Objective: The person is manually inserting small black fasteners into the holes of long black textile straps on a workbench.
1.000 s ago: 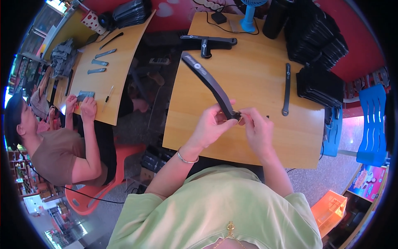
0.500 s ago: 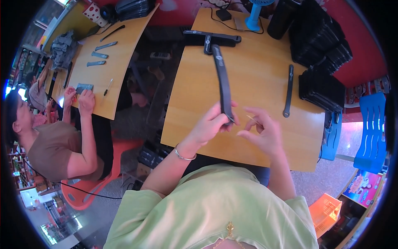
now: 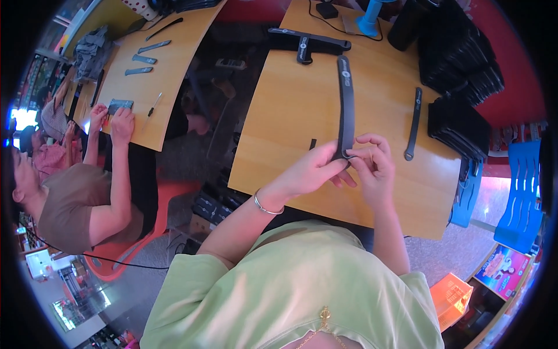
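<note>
Since a moment ago the long black strap (image 3: 346, 104) has swung straighter, now pointing away across the tabletop (image 3: 290, 122). Its near end is pinched by both hands: left hand (image 3: 311, 173) and right hand (image 3: 372, 166), fingers closed narrow around it. Fitting work there seems unfinished; a second strap (image 3: 413, 123) waits beside.
</note>
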`<move>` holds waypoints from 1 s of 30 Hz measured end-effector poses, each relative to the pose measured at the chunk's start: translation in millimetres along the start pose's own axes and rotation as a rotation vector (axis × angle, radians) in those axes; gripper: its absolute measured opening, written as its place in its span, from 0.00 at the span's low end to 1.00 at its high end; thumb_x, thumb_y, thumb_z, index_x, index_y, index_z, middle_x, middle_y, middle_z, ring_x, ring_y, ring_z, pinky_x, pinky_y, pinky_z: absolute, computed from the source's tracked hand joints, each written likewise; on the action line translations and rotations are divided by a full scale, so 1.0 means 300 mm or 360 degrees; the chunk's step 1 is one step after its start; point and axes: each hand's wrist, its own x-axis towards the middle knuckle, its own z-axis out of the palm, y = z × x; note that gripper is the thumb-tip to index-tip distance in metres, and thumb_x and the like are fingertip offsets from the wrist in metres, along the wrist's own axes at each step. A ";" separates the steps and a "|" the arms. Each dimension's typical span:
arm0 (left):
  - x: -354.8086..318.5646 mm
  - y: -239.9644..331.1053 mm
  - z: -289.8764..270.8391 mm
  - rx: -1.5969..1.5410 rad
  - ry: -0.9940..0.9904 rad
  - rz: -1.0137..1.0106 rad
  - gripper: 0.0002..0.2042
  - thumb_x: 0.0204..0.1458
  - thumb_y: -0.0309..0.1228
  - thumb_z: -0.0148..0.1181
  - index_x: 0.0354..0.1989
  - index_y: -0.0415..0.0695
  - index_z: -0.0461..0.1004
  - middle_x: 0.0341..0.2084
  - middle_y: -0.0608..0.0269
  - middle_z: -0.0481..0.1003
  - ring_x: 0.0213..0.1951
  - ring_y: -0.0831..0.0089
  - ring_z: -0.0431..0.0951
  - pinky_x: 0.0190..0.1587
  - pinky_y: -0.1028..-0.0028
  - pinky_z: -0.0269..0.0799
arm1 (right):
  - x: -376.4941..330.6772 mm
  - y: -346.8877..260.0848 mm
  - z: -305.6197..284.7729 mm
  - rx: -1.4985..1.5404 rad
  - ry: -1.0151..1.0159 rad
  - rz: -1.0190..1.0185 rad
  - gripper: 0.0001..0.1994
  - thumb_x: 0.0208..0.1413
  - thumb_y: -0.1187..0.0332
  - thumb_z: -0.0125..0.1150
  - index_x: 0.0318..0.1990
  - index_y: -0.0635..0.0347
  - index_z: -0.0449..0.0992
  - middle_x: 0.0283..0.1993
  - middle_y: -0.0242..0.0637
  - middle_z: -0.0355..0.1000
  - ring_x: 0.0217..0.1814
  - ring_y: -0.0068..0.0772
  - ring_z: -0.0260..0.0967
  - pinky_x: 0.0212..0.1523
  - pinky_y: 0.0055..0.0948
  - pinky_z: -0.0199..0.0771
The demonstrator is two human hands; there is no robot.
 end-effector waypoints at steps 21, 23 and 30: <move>0.008 -0.034 0.017 -0.0464 0.0043 -0.0210 0.11 0.56 0.23 0.42 0.47 0.37 0.62 0.37 0.56 0.72 0.38 0.72 0.76 0.42 0.74 0.73 | 0.032 -0.125 -0.013 -0.0484 -0.0292 -0.0058 0.02 0.53 0.75 0.54 0.34 0.59 0.70 0.23 0.33 0.72 0.24 0.26 0.73 0.23 0.20 0.68; 0.018 -0.062 0.011 -0.0544 0.0075 -0.0106 0.12 0.56 0.24 0.45 0.48 0.40 0.62 0.34 0.64 0.68 0.34 0.76 0.72 0.37 0.76 0.72 | 0.032 -0.137 -0.016 -0.0302 -0.0422 0.0130 0.07 0.49 0.76 0.60 0.37 0.58 0.72 0.28 0.34 0.74 0.26 0.24 0.73 0.24 0.20 0.69; 0.026 -0.074 -0.008 -0.0494 0.0131 -0.0041 0.10 0.58 0.25 0.41 0.48 0.43 0.61 0.28 0.67 0.66 0.25 0.81 0.66 0.24 0.81 0.63 | 0.043 -0.103 -0.011 -0.0519 -0.0287 -0.0219 0.16 0.38 0.75 0.69 0.38 0.56 0.78 0.36 0.33 0.74 0.30 0.24 0.73 0.24 0.21 0.70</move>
